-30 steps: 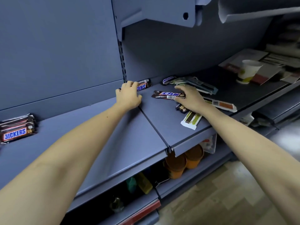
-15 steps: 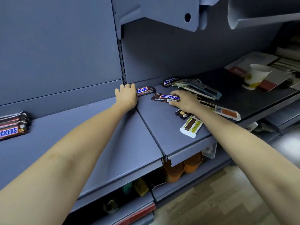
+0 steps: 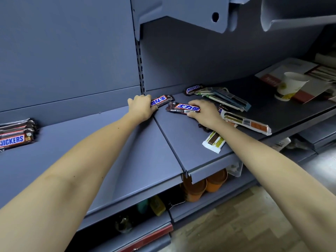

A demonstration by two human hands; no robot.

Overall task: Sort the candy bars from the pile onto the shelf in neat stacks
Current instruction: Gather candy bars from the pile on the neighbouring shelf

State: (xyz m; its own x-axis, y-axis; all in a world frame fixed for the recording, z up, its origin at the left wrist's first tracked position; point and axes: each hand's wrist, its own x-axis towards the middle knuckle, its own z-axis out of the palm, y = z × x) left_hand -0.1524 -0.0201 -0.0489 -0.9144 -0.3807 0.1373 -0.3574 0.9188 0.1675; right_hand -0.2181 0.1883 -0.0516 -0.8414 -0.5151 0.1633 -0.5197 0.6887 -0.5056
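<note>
My left hand (image 3: pixel 141 108) grips one end of a brown Snickers bar (image 3: pixel 162 100) lying by the back wall, at the seam between the two shelf boards. My right hand (image 3: pixel 204 113) pinches the right end of a second brown Snickers bar (image 3: pixel 183 108) lying flat on the right shelf board (image 3: pixel 178 135). A neat stack of Snickers bars (image 3: pixel 16 135) sits at the far left of the left shelf board (image 3: pixel 81 142). The loose pile to the right holds another Snickers bar (image 3: pixel 193 89), a long white bar (image 3: pixel 245 122), a white and green bar (image 3: pixel 213 141) and some grey-green packets (image 3: pixel 225 98).
A paper cup (image 3: pixel 291 86) stands on flat cardboard (image 3: pixel 283 70) at the back right. A shelf bracket (image 3: pixel 181 13) hangs overhead. Orange pots (image 3: pixel 203 184) sit on the lower shelf, and wooden floor (image 3: pixel 236 224) shows at bottom right.
My right hand has slid left and curled onto the end of its bar. My left hand has closed round the end of the bar by the wall. The view has moved slightly.
</note>
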